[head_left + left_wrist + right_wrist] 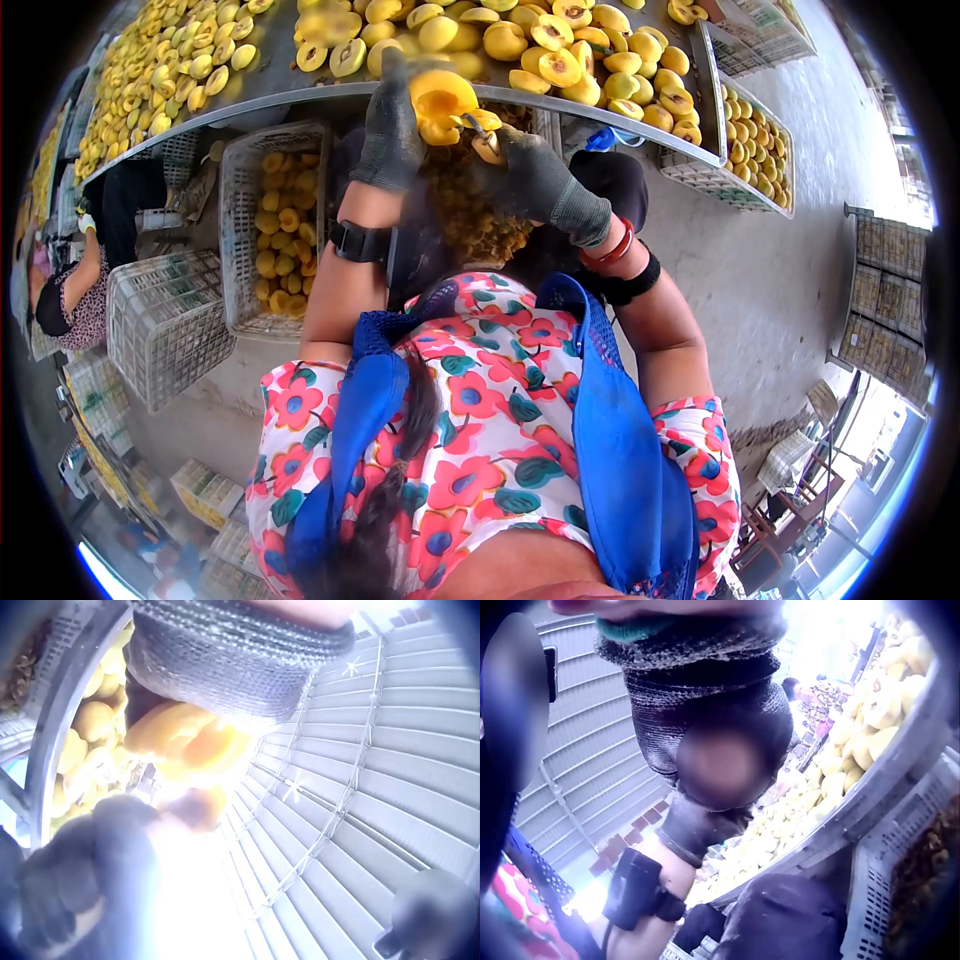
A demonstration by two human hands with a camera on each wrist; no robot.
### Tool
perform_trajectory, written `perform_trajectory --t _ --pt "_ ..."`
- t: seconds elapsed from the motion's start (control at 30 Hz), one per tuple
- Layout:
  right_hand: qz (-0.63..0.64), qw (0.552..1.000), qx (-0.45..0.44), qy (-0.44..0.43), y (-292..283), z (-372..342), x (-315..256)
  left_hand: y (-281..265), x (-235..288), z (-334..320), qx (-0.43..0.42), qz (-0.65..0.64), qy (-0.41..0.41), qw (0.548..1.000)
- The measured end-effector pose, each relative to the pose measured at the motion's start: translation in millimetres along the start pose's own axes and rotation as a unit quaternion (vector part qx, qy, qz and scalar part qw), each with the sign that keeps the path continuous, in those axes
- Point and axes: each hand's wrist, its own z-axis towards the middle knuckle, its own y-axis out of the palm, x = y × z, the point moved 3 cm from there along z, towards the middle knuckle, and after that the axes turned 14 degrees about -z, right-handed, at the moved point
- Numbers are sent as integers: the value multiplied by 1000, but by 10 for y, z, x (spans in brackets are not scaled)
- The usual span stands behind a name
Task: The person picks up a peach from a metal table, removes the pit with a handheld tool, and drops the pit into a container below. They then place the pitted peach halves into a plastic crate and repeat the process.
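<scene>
In the head view my left hand (390, 135), in a dark knit glove, grips a cut yellow peach (442, 100) just past the table's front edge. The peach's hollowed inside faces up. My right hand (540, 180), gloved too, pinches a small tool with a curved metal end (468, 122) that reaches the peach's near side. A brownish-orange piece (487, 150) sits at the right fingertips; I cannot tell whether it is a pit or the tool's handle. The left wrist view shows the peach (187, 742) in strong glare. Gloves hide most of the work in the right wrist view.
A metal-edged table (270, 97) bears many halved peaches (555, 65). Under my hands is a crate of brown scraps (480, 215). A crate of peaches (285, 240) stands left, another (755, 150) right. An upturned-looking crate (170, 320) and another person (85, 280) are further left.
</scene>
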Motion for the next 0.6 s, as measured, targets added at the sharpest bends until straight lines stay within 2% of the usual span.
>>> perform_trajectory --t 0.03,0.1,0.13,0.17,0.23,0.27,0.3,0.33,0.4,0.47,0.53,0.6 --pt "-9 998 51 -21 48 0 52 18 39 -22 -29 31 36 998" --pt "-119 970 183 -108 21 12 63 -38 55 9 -39 -67 -33 996" --pt "-12 994 109 -25 176 27 273 -61 86 -8 -65 -59 -2 996" --pt "89 992 52 72 334 24 485 -88 110 -45 -89 -50 29 994" --pt "21 993 -34 107 462 62 621 -203 109 -41 16 -226 -82 971" --pt "-15 989 -76 123 516 82 680 -207 242 -75 -49 14 77 996" --pt "41 988 -70 135 525 81 664 -173 320 -179 -105 253 226 935" --pt "98 982 -62 147 532 80 648 -134 340 -290 -153 471 352 794" --pt "199 970 -14 140 557 116 591 -343 215 -176 -124 435 283 846" --pt "202 971 14 129 494 152 489 -460 150 -152 -134 457 302 826" --pt "184 975 46 112 384 187 303 -196 345 -326 -175 534 403 722" --pt "190 973 93 93 298 219 109 -67 371 -370 -203 506 428 721"
